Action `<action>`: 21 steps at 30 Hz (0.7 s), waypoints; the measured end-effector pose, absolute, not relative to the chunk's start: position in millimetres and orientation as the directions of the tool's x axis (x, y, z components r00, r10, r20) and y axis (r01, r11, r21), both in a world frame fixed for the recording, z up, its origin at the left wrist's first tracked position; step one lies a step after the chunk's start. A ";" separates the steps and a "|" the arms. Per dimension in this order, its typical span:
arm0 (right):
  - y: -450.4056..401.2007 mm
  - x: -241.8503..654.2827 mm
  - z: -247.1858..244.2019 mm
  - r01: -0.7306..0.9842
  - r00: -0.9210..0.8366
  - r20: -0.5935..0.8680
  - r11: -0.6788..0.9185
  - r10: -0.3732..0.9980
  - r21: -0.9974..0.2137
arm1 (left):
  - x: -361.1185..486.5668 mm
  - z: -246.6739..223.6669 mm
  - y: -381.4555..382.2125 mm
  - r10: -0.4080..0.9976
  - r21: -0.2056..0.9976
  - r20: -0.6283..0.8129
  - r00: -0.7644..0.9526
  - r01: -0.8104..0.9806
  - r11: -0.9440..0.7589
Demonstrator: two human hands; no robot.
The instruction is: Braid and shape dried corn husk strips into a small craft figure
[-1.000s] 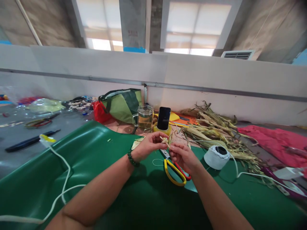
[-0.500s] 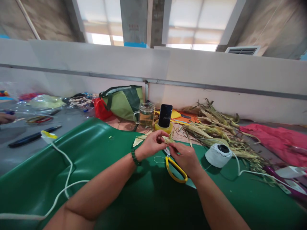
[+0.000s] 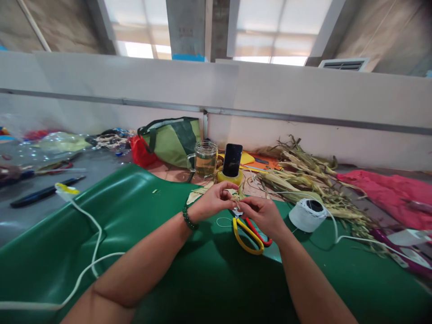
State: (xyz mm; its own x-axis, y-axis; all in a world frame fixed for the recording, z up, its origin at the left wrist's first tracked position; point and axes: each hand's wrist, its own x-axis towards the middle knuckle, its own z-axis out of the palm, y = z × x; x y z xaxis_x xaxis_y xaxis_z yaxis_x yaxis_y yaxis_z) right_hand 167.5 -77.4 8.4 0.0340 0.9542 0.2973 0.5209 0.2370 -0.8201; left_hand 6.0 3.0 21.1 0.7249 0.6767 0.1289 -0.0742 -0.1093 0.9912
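Note:
Above the green mat (image 3: 135, 202), my left hand (image 3: 214, 201) pinches a small piece of dry husk (image 3: 235, 198). My right hand (image 3: 265, 215) meets it from the right, its thumb and fingers closed on the same piece. Scissors (image 3: 248, 236) with one yellow and one red handle lie just below, their blades partly hidden by my hands. A loop of thin thread (image 3: 223, 222) lies left of the scissors. To the right stands a white thread spool (image 3: 308, 215). Pale husk pieces (image 3: 195, 195) lie behind my left hand.
A phone (image 3: 232, 160) leans upright on a yellow tape roll (image 3: 229, 177), beside a glass mug (image 3: 205, 159). Dry husks (image 3: 303, 175) are heaped back right, near pink plastic (image 3: 388, 191). White cables cross both sides. At far left is another person's hand (image 3: 9, 172), blurred.
My right hand has shifted slightly right and turned, uncovering the red scissor handle. My left hand has barely moved. The other person's hand at far left has moved a little.

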 end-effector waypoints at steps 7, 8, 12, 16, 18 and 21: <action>-79.6 169.9 21.1 0.187 -0.014 0.024 0.026 1.000 -0.982 | 2.4 24.0 4.7 0.631 0.991 0.126 0.765 -0.122 -0.050; -79.9 170.3 21.8 0.150 -0.032 -0.007 -0.002 0.999 -0.989 | 2.0 24.4 4.7 0.625 0.992 0.121 0.771 -0.124 -0.038; -80.1 170.1 21.4 0.011 -0.089 -0.078 -0.078 0.993 -0.997 | 0.8 26.2 4.4 0.600 0.990 0.111 0.792 -0.139 0.001; -78.7 169.8 20.7 -0.159 -0.158 -0.126 -0.151 0.979 -0.976 | 0.1 28.7 3.1 0.566 0.986 0.123 0.815 -0.163 0.021; -78.2 170.3 21.1 -0.207 -0.194 -0.149 -0.189 0.970 -0.960 | -0.2 30.3 2.1 0.559 0.984 0.130 0.819 -0.174 0.025; -78.9 170.9 22.4 -0.249 -0.229 -0.161 -0.217 0.960 -0.944 | -0.8 32.2 0.9 0.561 0.982 0.136 0.817 -0.186 0.032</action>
